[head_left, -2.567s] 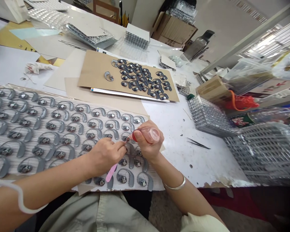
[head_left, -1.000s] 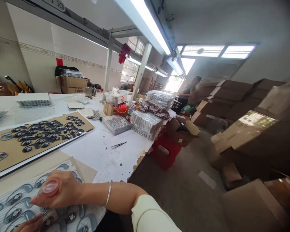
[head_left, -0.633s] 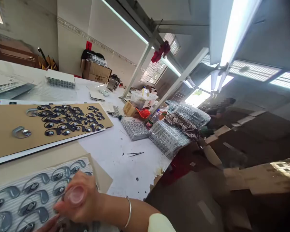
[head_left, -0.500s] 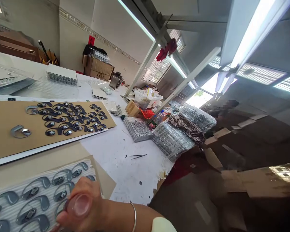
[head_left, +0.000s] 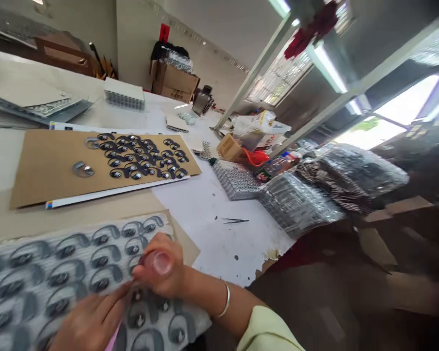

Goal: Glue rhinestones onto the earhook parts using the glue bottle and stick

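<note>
My right hand [head_left: 164, 275], with a bracelet on its wrist, is closed around a translucent, round-ended object [head_left: 162, 263] whose kind I cannot make out. It is over the right part of a pale ribbed sheet [head_left: 122, 226] that carries rows of grey ear-hook earphone parts [head_left: 101, 261]. My left hand [head_left: 91, 317] lies low over the same rows, somewhat blurred, its fingers stretched toward the right hand. A pink strip [head_left: 114, 336] shows beside it. Beyond lies a brown board [head_left: 54, 161] with dark ear-hook parts [head_left: 135, 156] and a lone grey one [head_left: 83, 169].
Tweezers [head_left: 236, 221] lie on the white table [head_left: 201, 234]. Farther right are a patterned stack [head_left: 236, 180], a bottle [head_left: 274, 168] and plastic-wrapped bundles [head_left: 300, 204]. A stack of white-topped trays [head_left: 124, 92] and a cardboard box [head_left: 175, 83] stand at the back.
The view has swung right to left across the scene's frame edges, so things sit differently. My left hand has come into view beside my right hand, which still holds the round-ended object.
</note>
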The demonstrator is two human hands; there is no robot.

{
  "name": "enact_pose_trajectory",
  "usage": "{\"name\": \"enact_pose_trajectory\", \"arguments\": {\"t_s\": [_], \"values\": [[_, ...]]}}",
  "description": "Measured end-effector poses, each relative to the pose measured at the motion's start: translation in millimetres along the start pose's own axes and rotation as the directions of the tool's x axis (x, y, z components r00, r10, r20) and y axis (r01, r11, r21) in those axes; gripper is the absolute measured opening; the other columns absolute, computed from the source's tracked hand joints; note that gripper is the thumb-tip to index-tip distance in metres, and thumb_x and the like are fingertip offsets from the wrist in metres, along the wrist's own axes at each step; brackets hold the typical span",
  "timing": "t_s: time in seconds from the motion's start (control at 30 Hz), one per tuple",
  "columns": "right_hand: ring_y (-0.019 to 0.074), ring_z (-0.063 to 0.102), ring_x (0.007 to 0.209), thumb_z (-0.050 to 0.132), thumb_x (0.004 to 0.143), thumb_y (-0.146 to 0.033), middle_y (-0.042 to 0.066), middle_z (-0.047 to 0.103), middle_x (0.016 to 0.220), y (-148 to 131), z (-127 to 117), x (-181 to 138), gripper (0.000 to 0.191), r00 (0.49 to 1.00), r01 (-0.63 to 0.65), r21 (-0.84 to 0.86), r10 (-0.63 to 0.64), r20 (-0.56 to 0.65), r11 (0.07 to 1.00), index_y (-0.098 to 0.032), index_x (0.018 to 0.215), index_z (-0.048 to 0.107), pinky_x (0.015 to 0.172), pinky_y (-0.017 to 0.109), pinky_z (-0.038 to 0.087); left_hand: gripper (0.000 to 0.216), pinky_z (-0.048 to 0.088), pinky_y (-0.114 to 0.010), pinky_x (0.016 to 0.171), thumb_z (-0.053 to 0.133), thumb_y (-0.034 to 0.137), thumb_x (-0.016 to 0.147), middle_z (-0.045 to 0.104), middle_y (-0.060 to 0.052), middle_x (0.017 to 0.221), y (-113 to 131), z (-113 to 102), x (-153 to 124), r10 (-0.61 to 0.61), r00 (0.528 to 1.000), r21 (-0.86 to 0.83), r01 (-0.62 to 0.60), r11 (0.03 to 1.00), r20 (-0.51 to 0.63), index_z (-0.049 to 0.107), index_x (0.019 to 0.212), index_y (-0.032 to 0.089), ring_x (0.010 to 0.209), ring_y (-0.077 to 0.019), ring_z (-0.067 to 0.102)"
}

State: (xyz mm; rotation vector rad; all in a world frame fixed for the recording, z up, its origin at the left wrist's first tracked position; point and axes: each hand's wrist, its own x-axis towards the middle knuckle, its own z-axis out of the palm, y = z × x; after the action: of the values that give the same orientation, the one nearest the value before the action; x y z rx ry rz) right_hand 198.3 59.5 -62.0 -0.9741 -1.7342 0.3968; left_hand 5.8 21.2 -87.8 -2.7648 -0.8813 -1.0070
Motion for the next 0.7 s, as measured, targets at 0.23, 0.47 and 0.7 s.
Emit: {"name": "enact_pose_trajectory", "arguments": {"t_s": [0.23,0.47,0.7], "values": [[0.0125,0.053,0.059,0.067,0.075,-0.023,-0.001,0.056,0.065,-6.4,-7.7,8.3,0.014,0.998,0.003,0.033,-0.005,0.056,0.999,-0.020,0.080,0.055,0.057,0.029,0.046,0.021,0.046,-0.025,0.053,0.041,0.009,0.092,0.073,-0.009,0.092,5.3,-17.4,22.8,-0.045,0.999,-0.070,0.044,0.997,-0.024,0.062,0.088,0.011,0.069,-0.0134,0.067],[0.0133,0.057,0.061,0.064,0.079,-0.027,0.001,0.058,0.067,-4.5,-3.2,3.8,0.017,0.998,-0.063,0.007,0.063,0.009,0.998,-0.020,0.069,0.052,0.060,0.031,0.049,0.017,0.044,-0.023,0.051,0.044,0.012,0.093,0.072,-0.005,0.092,5.7,-13.4,17.4,-0.049,0.998,-0.025,0.050,0.998,0.029,0.060,0.089,0.013,0.068,-0.0110,0.067],[0.0130,0.057,0.060,0.066,0.077,-0.027,0.000,0.059,0.068,-4.8,-3.8,2.6,0.014,1.000,-0.007,0.019,0.007,0.001,1.000,-0.019,0.073,0.056,0.059,0.031,0.050,0.017,0.045,-0.023,0.050,0.045,0.011,0.092,0.071,-0.005,0.089,5.1,-6.7,16.5,-0.061,0.994,0.003,0.061,0.998,0.090,0.060,0.086,0.013,0.064,-0.0112,0.065]]}}
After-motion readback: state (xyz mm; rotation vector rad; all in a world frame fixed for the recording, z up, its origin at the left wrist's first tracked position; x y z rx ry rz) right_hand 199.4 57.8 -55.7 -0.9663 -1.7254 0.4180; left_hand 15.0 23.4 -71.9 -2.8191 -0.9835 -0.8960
